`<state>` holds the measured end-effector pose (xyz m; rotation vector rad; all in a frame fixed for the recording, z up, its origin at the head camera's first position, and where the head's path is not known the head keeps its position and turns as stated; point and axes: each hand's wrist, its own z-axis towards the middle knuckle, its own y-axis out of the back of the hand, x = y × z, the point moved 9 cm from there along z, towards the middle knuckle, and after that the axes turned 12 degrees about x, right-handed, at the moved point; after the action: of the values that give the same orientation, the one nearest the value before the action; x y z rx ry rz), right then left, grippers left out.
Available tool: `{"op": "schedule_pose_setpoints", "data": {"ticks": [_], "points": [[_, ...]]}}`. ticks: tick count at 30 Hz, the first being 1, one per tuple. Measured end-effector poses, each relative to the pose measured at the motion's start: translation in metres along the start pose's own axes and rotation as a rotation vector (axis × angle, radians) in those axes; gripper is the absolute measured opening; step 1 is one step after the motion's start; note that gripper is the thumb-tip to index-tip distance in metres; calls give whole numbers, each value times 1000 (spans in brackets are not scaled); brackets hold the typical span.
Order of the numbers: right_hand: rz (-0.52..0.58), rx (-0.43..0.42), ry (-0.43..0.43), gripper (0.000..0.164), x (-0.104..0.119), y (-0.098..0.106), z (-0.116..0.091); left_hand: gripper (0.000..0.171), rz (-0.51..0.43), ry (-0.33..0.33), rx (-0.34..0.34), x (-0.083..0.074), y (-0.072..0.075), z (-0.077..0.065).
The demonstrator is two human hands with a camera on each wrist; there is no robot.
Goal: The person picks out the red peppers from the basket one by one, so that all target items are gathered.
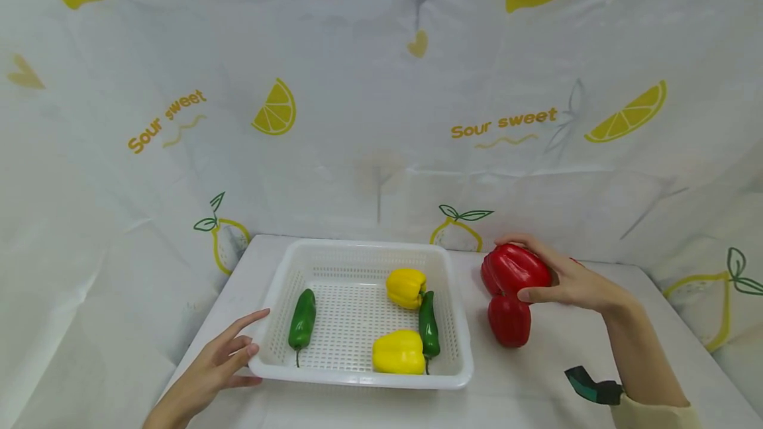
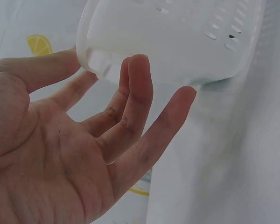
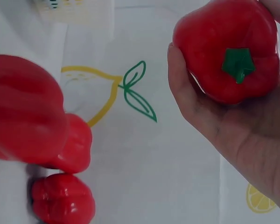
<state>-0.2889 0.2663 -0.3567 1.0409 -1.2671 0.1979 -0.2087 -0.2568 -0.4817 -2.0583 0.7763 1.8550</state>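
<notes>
A white perforated basket (image 1: 363, 381) stands on the table. It contains two yellow bell peppers (image 1: 399, 352) and two green peppers (image 1: 302, 318). My left hand (image 1: 217, 363) is at the basket's left rim, its fingertips touching the edge and its fingers spread. In the left wrist view that hand (image 2: 88, 135) shows its palm beside the white wall. To the right of the basket, my right hand (image 1: 563, 277) grips a red bell pepper (image 1: 521, 267) between thumb and fingers. Its green stem shows in the right wrist view, where the red bell pepper (image 3: 214, 42) sits in the hand.
Another red bell pepper (image 1: 509, 323) lies just in front of the held one. Several more red peppers (image 3: 63, 198) are grouped at the left of the right wrist view. A lemon-print cloth (image 1: 357, 85) rises behind the table.
</notes>
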Motion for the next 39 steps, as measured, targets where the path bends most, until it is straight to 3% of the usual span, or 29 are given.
{"op": "schedule_pose_setpoints", "data": {"ticks": [4,14,32,39], "points": [[29,-52,-20,85,-9,3,-11,59,3,-7,7,-1,-1,0],[20,-206,-121,65,-33,13,-40,62,1,45,-12,2,1,2],[-4,-239,-139,71,-73,15,-78,61,-3,46,-15,3,2,1],[-12,-282,-97,66,-73,21,-85,61,-2,47,-19,3,1,1]]}}
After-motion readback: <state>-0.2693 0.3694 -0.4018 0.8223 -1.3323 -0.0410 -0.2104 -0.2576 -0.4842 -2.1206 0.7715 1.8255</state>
